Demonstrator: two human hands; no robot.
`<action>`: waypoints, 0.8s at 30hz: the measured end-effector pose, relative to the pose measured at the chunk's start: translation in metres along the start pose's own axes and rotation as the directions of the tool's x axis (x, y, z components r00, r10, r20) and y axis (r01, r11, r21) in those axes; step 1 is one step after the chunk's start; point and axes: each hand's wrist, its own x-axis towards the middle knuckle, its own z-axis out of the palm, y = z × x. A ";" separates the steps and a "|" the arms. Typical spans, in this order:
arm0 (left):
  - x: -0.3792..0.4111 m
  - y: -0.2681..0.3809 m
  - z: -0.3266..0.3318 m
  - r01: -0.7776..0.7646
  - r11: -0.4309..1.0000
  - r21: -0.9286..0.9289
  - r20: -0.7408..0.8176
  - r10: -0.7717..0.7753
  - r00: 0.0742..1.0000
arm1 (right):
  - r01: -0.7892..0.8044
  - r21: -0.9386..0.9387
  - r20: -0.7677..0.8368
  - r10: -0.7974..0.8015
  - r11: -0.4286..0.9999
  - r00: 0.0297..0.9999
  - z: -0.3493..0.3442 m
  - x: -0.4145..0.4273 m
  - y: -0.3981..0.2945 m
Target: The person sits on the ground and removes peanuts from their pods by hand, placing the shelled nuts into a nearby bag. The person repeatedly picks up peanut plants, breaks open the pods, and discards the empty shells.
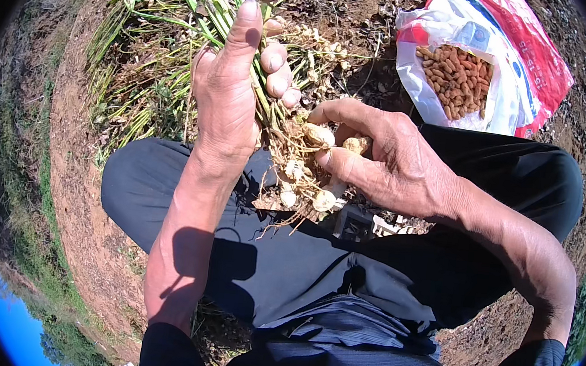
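Note:
My left hand (239, 81) is wrapped around the green stems of an uprooted peanut plant (264, 99), thumb pointing up. The plant's roots and pale peanut pods (323, 200) hang below that fist, over the gap between my knees. At the right side of the root cluster, my right hand (397, 162) pinches a peanut pod (319, 135) between thumb and fingertips. Another pod (357, 145) shows in the curl of its fingers. Whether the pinched pod is still attached to the roots cannot be made out.
A white and red plastic woven sack (520, 62) stands at the upper right, its mouth showing many reddish-brown peanuts (456, 79). Pulled peanut plants (143, 76) lie on the soil at the upper left. My bent knees (137, 183) flank the work, with a pale slatted object (385, 227) between them.

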 end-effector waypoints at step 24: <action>0.003 0.008 -0.002 0.124 0.987 0.107 -0.016 -0.123 0.992 | 0.111 -0.378 0.220 -0.027 0.919 0.975 -0.019 0.004 -0.029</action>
